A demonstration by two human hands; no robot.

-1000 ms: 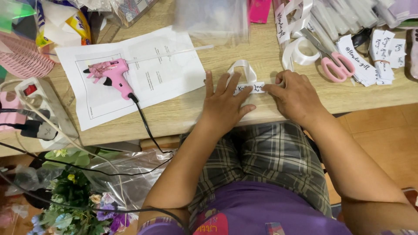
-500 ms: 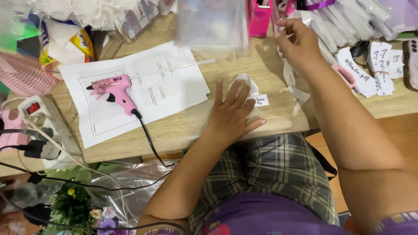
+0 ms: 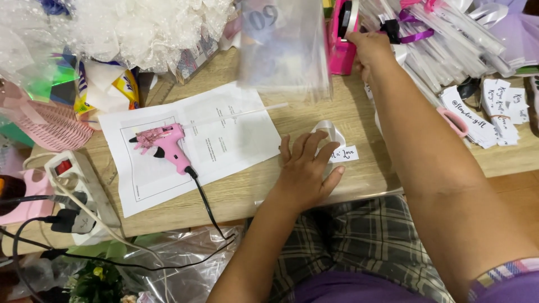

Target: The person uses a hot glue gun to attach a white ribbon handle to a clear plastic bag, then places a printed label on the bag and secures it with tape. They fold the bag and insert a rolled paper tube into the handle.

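On wood table [image 3: 359, 120], L hand [image 3: 306, 171] flat on white ribbon [image 3: 330, 133]; R hand [image 3: 368, 47] grips pink tape dispenser [image 3: 338, 39].

This is a small home craft corner for gift and flower wrapping. A low wooden surface [image 3: 337, 120] is crowded with supplies: a pink glue gun [image 3: 165, 145] on a printed sheet [image 3: 224, 140], white tulle [image 3: 151, 28] at the far left, ribbons and clear sleeves [image 3: 449, 39] at the far right, small paper tags [image 3: 494, 109], and a pink tape dispenser [image 3: 341, 39]. A power strip [image 3: 73, 196] and artificial flowers [image 3: 98, 280] lie near left on the floor.
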